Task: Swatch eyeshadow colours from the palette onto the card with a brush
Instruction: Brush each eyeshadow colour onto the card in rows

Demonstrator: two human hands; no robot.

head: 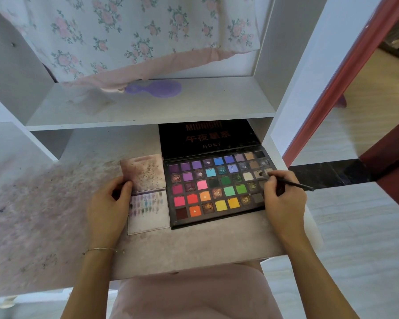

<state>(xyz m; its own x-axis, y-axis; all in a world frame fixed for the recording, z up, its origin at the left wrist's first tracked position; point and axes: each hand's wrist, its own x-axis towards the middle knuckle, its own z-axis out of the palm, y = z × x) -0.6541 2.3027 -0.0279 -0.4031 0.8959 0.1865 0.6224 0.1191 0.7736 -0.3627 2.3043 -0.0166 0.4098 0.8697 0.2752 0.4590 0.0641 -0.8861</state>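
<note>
The left hand point(110, 201) holds the left edge of the card point(148, 203), which lies on the desk point(194, 245) with its long side running away from the person. Just right lies the open palette point(217, 187). The right hand point(283, 196) pinches the brush point(290, 183); its tip points left into a tan pan.

I am seated at a white shelving unit point(152, 116). Its desk surface point(194, 245) is stained pinkish-grey, with dark speckling toward the left edge. On the shelf above lies a purple hairbrush point(157, 88), near the back edge. A floral cloth point(129, 31) with a pink hem hangs over the upper compartment. To my right I note a red door frame point(341, 72), pale floor tiles point(359, 238) and a dark threshold strip point(329, 171). Lighting is soft and even.
</note>
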